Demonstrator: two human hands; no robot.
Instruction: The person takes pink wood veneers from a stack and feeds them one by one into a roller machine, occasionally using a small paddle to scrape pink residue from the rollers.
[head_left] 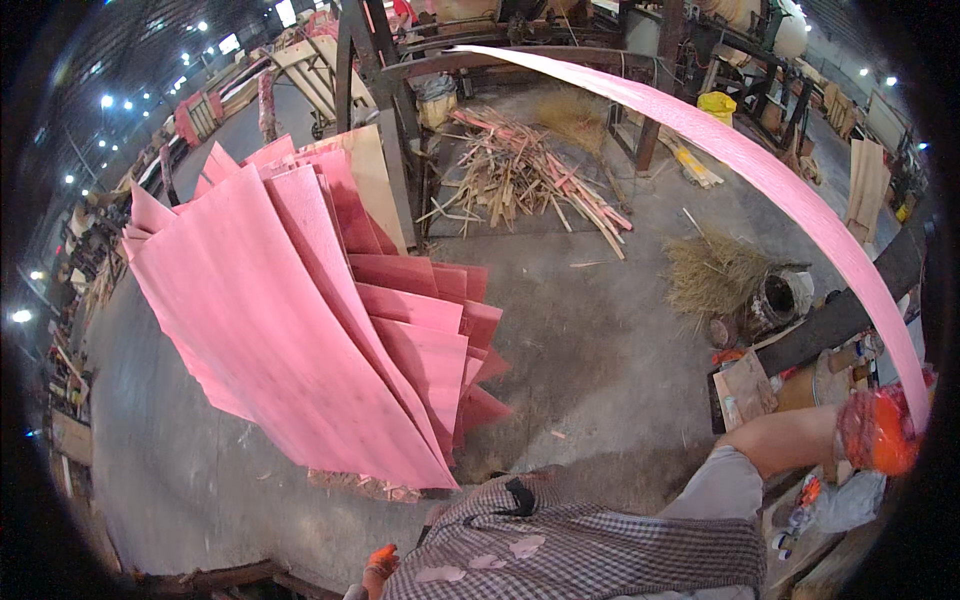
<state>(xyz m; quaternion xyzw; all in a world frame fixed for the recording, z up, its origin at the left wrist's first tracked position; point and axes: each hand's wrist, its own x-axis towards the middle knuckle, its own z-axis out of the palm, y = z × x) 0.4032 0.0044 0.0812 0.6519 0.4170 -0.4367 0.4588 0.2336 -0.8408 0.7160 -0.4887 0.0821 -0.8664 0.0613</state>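
At the right edge my right hand, in a red and orange glove, is closed on the end of a long, thin pink veneer sheet. The sheet appears almost edge-on and arches from the hand up to the top centre, above the floor. Low in the view, beside my checked apron, is my left hand in an orange glove. Its fingers are small but look slightly apart, with nothing visible in them. Ahead on the left stands a fanned stack of pink veneer sheets, apart from both hands.
Beyond the stack lies a pile of wood strips near a dark metal frame. A straw broom and a bucket stand at right. A cluttered bench with a plastic bag runs beside my right arm.
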